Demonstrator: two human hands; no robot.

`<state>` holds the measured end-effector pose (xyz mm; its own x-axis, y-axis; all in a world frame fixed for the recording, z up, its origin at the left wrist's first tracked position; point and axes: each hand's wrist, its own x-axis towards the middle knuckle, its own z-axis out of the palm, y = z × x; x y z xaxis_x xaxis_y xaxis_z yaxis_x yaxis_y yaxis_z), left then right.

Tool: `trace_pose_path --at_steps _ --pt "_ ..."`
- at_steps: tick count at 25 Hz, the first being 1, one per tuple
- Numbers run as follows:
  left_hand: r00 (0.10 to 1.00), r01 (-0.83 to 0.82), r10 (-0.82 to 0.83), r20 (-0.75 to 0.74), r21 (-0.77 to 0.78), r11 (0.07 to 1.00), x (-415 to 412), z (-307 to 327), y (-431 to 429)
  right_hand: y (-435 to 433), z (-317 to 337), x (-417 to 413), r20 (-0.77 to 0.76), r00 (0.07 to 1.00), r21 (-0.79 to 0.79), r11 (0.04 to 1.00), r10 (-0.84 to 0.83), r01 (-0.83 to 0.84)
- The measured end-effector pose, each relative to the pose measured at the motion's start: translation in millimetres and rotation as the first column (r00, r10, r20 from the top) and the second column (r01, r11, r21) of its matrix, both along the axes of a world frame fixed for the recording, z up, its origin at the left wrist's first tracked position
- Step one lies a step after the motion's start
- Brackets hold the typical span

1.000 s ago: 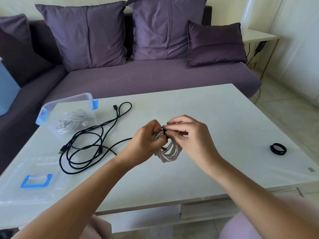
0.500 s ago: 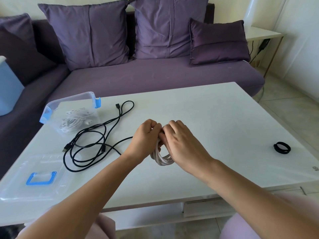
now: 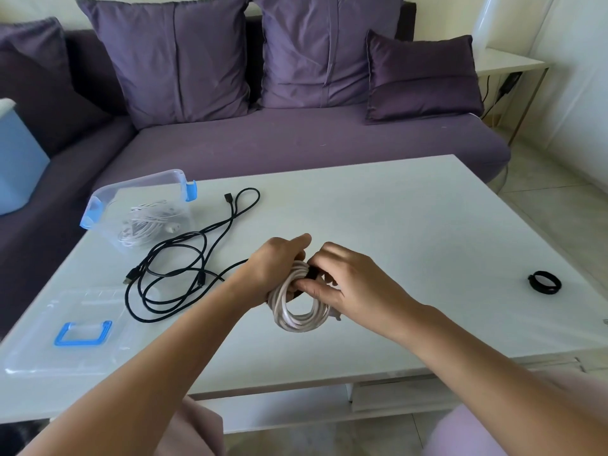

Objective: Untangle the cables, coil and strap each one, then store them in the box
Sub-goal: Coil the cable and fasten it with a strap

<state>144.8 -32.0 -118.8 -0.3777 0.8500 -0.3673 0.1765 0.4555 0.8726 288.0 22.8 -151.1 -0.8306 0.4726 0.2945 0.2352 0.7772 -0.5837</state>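
Note:
A coiled white cable (image 3: 294,315) hangs between my hands above the middle of the white table (image 3: 394,225). My left hand (image 3: 274,263) grips the top of the coil. My right hand (image 3: 348,286) pinches a black strap (image 3: 311,273) wrapped around the coil's top. A loose black cable (image 3: 174,274) sprawls on the table to the left. The clear box (image 3: 138,192) with blue latches stands at the far left and holds a coiled white cable (image 3: 148,222). Another black strap (image 3: 544,282) lies curled at the table's right side.
The box's clear lid (image 3: 65,330) with a blue handle lies at the near left corner. A purple sofa (image 3: 296,139) with cushions runs behind the table. A small side table (image 3: 506,62) stands at the back right. My knees show below the table's front edge.
The camera has shifted slightly. My hands have turned the coil, and my right thumb and fingers now pinch the black strap at its top; more of the coil hangs in view.

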Motion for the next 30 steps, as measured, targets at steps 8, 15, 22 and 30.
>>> trace_pose_path --at_steps 8,15,22,30 --pt "0.762 0.639 -0.644 -0.062 -0.09 0.764 -24 21 -13 3 15 4 0.043 0.995 -0.365 0.929 0.09 -0.069" --pt "0.765 0.589 -0.592 -0.254 -0.094 0.802 -27 21 -21 1 11 0 -0.049 0.983 -0.744 0.65 0.177 -0.154" --pt "0.898 0.393 -0.307 -0.314 0.264 0.881 -13 20 -22 13 22 3 -0.022 0.993 -0.722 0.685 0.119 -0.099" --pt "0.945 0.197 -0.115 -0.306 0.251 0.948 -6 12 -17 1 17 -5 0.026 0.954 -0.22 0.929 -0.299 0.298"
